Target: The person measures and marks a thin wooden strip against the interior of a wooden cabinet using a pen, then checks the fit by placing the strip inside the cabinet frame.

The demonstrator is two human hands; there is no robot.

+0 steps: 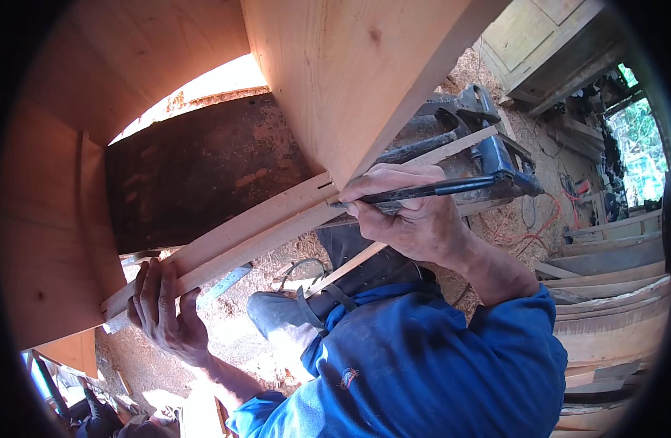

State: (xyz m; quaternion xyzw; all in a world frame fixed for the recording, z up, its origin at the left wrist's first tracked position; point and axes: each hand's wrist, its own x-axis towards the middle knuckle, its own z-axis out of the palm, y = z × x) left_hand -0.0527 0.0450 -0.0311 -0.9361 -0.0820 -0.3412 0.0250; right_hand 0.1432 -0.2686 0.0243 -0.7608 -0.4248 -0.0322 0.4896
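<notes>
My right hand [416, 219] is closed on a slim black pen [430, 190]. The pen's tip rests on a narrow wooden strip [233, 230], near the lower corner of a wide pale board [342, 80]. A short dark line shows on the strip beside that corner. Around the strip's near left end, by the wooden side panel [50, 233], the fingers of my left hand [167, 314] are wrapped. The strip runs slantwise up to the right between both hands. Part of it lies against the wooden frame.
Beyond the strip lies a dark, worn work surface [196, 160]. A blue-black metal tool [496, 157] sits at the right. Stacked planks [613, 314] fill the right side. A red cord [529, 237] crosses the shavings-covered floor, and a wooden cabinet [532, 44] stands at the upper right.
</notes>
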